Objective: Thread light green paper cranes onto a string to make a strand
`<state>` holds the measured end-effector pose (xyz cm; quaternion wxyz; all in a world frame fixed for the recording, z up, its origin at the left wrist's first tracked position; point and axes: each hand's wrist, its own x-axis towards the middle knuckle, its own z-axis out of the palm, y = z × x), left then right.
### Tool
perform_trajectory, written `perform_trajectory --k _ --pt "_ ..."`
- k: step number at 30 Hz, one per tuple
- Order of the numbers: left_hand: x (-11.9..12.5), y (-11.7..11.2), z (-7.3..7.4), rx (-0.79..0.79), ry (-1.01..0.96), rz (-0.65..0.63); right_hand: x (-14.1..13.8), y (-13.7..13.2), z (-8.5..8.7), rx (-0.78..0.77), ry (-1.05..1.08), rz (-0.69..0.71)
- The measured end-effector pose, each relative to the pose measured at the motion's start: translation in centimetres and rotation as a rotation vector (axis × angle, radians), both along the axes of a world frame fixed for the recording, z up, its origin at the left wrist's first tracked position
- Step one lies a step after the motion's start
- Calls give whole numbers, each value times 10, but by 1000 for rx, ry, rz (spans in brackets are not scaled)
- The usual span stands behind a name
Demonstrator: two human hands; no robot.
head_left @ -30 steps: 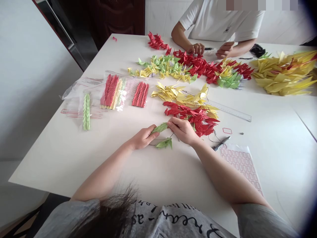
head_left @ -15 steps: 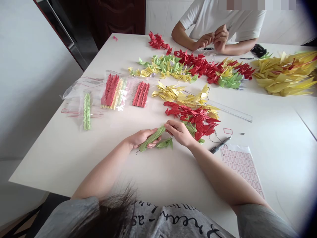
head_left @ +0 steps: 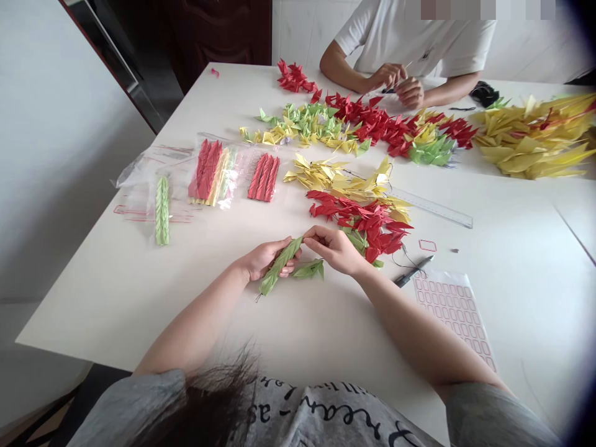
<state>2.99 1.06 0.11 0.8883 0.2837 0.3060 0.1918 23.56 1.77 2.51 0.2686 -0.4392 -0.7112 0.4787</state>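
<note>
My left hand (head_left: 261,259) is closed around a long strand of tightly stacked green folded-paper cranes (head_left: 280,268), which slants up to the right. A bit of dark thread pokes out of its lower end. At the strand's upper end, the fingers of my right hand (head_left: 336,249) are pinched together; whether they grip paper or thread there is too small to tell. A loose green paper crane (head_left: 309,269) lies on the table just below my right hand. Strung red paper cranes (head_left: 358,214) and yellow ones (head_left: 335,174) spread out beyond it.
Bagged green (head_left: 162,211) and mixed strands (head_left: 207,171) lie left, beside a red bundle (head_left: 263,178). Rightward are a ruler (head_left: 437,208), a pen (head_left: 414,271) and a label sheet (head_left: 456,310). Across the white table, a person's hands (head_left: 400,85) work behind more cranes (head_left: 372,121).
The green strand has tilted more upright, its lower end swinging down. My right hand has shifted slightly left with the strand's tip. The other person's hands have come lower.
</note>
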Motion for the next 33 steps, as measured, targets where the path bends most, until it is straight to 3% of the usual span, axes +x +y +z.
perform_trajectory --k 10,22,28,33 --pt "1 -1 3 32 1 -34 -2 -1 -5 170 106 -299" --pt "0 -1 3 55 -28 -98 -7 -5 -12 188 167 -330" --pt "-2 -1 6 113 -5 -72 -5 -2 -12 246 194 -355" --pt "-17 3 17 250 210 -77 -4 -2 -10 345 68 -406"
